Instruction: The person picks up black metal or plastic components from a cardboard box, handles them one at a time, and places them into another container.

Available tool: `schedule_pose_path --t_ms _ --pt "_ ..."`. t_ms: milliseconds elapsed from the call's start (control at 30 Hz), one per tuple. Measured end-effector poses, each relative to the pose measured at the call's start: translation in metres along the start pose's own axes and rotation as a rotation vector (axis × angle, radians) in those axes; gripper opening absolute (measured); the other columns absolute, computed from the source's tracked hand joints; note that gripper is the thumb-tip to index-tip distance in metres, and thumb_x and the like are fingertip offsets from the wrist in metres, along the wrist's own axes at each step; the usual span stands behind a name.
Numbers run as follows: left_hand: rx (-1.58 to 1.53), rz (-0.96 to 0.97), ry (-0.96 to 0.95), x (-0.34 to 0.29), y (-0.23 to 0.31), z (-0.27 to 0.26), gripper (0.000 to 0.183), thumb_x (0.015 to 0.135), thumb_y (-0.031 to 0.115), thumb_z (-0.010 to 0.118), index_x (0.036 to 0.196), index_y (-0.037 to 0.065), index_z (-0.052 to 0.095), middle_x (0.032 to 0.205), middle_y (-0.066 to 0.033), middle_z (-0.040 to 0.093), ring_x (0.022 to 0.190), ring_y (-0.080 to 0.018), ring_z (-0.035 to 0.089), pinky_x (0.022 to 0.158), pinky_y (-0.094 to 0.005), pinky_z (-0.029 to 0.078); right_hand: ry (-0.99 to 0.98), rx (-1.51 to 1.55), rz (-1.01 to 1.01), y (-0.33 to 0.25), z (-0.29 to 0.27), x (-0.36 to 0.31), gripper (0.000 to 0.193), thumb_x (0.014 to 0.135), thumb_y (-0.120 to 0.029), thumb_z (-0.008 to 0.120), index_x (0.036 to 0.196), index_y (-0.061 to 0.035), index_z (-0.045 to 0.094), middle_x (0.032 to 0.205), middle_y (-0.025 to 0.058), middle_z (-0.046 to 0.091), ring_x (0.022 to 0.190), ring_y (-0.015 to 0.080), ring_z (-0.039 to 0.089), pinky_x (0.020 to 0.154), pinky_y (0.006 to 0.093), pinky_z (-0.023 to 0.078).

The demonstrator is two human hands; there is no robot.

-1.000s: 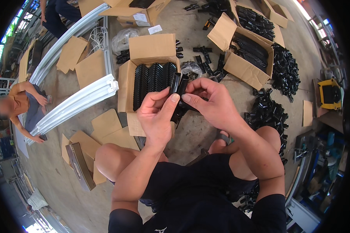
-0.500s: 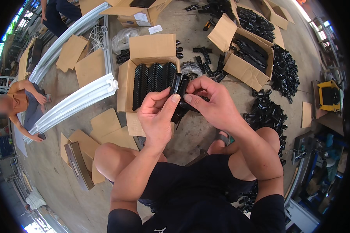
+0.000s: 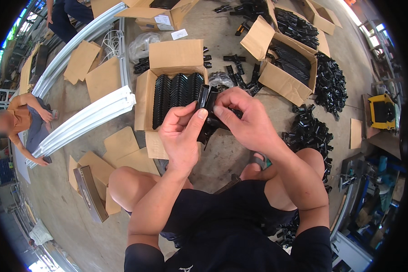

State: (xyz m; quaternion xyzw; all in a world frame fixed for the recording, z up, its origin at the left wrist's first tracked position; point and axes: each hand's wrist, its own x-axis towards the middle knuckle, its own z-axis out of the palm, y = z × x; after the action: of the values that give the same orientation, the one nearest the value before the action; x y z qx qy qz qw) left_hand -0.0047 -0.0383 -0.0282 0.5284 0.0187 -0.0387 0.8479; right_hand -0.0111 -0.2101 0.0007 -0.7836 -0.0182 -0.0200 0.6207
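With the left hand (image 3: 181,138) and right hand (image 3: 245,117) both pinching a glossy black tubular fitting (image 3: 205,98) held up near an open cardboard carton (image 3: 144,102), the step looks like fingertip manipulation, and the next move calls for steady, matched grips.

Daylight is moderate and diffuse. The left opening (image 3: 1,52), a near-left patch (image 3: 45,264) and a far-right strip (image 3: 356,19) are overexposed. Shadows on the floor (image 3: 68,190) are soft. White profiles (image 3: 86,119) reflect brightly; black pieces (image 3: 332,86) show small highlights, fine detail lost. Left hand (image 3: 181,131) and right hand (image 3: 242,113) are sharp. Straight edges curve toward a black rim; the left person's head (image 3: 2,122) is blurred.
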Motion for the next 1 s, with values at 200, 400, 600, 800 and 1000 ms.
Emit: schedule_pose_path --t_ms 200,400,600,800,1000 --pt "-0.007 0.025 -0.015 0.000 0.001 0.003 0.018 0.093 -0.004 0.072 0.110 -0.003 0.066 0.106 -0.0127 0.074 0.092 -0.0093 0.068 0.084 -0.0231 0.054 0.019 -0.019 -0.024 -0.002 0.001 0.000 0.012 0.092 -0.008 0.069 0.093 0.0030 0.066 0.093 0.0127 0.064 0.086 0.0231 0.063 0.077 0.0352 0.050" --pt "-0.028 0.015 -0.016 -0.001 0.001 0.003 0.018 0.093 -0.003 0.072 0.110 -0.003 0.066 0.104 -0.0118 0.074 0.091 -0.0085 0.067 0.083 -0.0229 0.054 0.019 -0.085 -0.080 0.004 0.000 -0.001 0.015 0.093 -0.010 0.068 0.101 0.0027 0.066 0.093 0.0125 0.065 0.081 0.0230 0.064 0.075 0.0348 0.051" --pt "-0.193 -0.153 0.091 0.005 0.007 0.004 0.016 0.096 0.002 0.070 0.110 -0.001 0.064 0.100 -0.0106 0.073 0.084 -0.0104 0.068 0.077 -0.0252 0.057 -0.131 0.292 0.198 0.001 -0.003 0.000 0.041 0.094 -0.011 0.073 0.127 0.0067 0.057 0.107 0.0118 0.068 0.091 0.0137 0.067 0.079 0.0298 0.055" --pt "-0.210 -0.158 0.144 0.013 0.004 0.002 0.016 0.098 0.010 0.069 0.108 0.001 0.061 0.097 -0.0104 0.072 0.073 -0.0153 0.071 0.062 -0.0310 0.062 -0.136 0.284 0.077 0.003 0.010 -0.007 0.044 0.091 -0.002 0.075 0.131 0.0033 0.059 0.111 0.0105 0.068 0.092 0.0118 0.067 0.077 0.0281 0.057" --pt "-0.182 -0.284 0.049 0.017 0.010 -0.007 0.029 0.102 0.019 0.064 0.123 -0.001 0.060 0.108 -0.0104 0.070 0.089 -0.0176 0.071 0.071 -0.0340 0.063 -0.024 0.007 -0.039 0.005 0.011 -0.003 0.025 0.094 -0.003 0.071 0.119 -0.0023 0.071 0.100 0.0047 0.070 0.079 0.0089 0.065 0.068 0.0254 0.055"
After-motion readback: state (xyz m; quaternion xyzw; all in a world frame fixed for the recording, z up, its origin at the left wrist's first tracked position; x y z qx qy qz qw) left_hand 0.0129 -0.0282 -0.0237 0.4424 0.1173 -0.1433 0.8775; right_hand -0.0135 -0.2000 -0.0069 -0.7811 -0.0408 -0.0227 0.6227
